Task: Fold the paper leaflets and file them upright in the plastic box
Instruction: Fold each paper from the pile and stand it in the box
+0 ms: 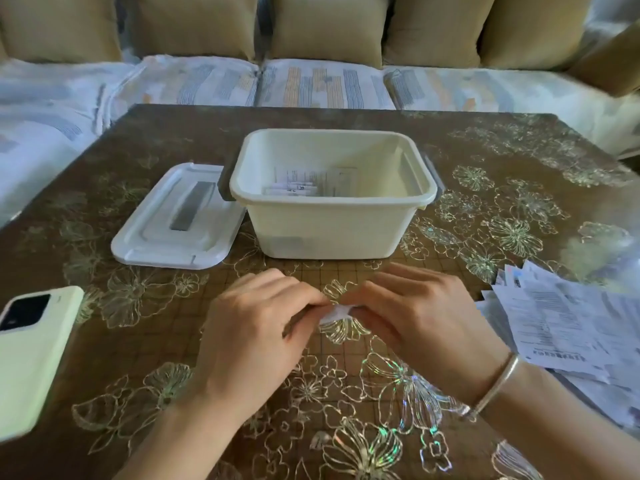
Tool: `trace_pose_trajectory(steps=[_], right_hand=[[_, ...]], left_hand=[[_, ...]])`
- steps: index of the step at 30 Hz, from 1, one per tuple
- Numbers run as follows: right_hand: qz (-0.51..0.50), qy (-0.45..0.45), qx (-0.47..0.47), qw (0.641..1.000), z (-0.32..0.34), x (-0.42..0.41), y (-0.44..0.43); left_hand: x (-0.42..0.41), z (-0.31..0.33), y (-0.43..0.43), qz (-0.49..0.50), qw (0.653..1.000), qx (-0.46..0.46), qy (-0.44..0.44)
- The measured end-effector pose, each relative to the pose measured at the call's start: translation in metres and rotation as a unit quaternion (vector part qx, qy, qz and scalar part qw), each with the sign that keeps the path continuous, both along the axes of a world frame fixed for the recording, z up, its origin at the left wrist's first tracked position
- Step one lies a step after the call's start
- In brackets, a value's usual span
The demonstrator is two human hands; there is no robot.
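Note:
A small white folded leaflet (336,312) is held low over the table between both my hands, mostly hidden by my fingers. My left hand (254,336) pinches its left end and my right hand (420,318) pinches its right end. Beyond them stands the cream plastic box (329,223), open, with several folded leaflets (304,183) inside it. A loose pile of unfolded printed leaflets (568,317) lies at the right edge of the table.
The box's white lid (173,220) lies flat to the left of the box. A phone in a pale green case (33,355) rests at the table's left front. A sofa with cushions (329,29) runs behind the floral tablecloth (346,393).

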State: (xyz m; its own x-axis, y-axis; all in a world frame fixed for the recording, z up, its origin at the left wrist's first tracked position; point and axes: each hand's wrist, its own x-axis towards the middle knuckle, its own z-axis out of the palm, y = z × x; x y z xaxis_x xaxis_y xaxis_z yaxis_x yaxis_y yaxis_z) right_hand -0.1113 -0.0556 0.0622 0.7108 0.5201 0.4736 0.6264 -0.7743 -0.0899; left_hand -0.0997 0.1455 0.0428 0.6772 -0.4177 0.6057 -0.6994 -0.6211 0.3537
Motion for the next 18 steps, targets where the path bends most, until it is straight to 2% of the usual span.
trace_pose_trajectory(steps=[4,7,11,13,18], right_hand=[[-0.035,-0.012,0.025,0.999,0.036,0.026,0.007],[-0.050,0.019,0.087,0.995,0.058,0.056,0.014],[-0.061,0.069,0.172,0.981,0.080,0.109,0.018],[-0.082,0.088,0.160,0.980,0.087,0.137,0.018],[-0.105,0.196,0.023,0.975,0.074,0.180,0.032]], left_hand=[[0.028,0.036,0.002,0.002,0.999,-0.001,-0.040],[0.059,0.053,0.006,-0.001,0.999,-0.013,-0.042],[0.101,0.064,0.018,0.045,0.994,-0.095,-0.020],[0.119,0.061,0.024,0.104,0.985,-0.140,-0.005],[0.143,0.043,0.027,0.173,0.968,-0.173,0.055]])
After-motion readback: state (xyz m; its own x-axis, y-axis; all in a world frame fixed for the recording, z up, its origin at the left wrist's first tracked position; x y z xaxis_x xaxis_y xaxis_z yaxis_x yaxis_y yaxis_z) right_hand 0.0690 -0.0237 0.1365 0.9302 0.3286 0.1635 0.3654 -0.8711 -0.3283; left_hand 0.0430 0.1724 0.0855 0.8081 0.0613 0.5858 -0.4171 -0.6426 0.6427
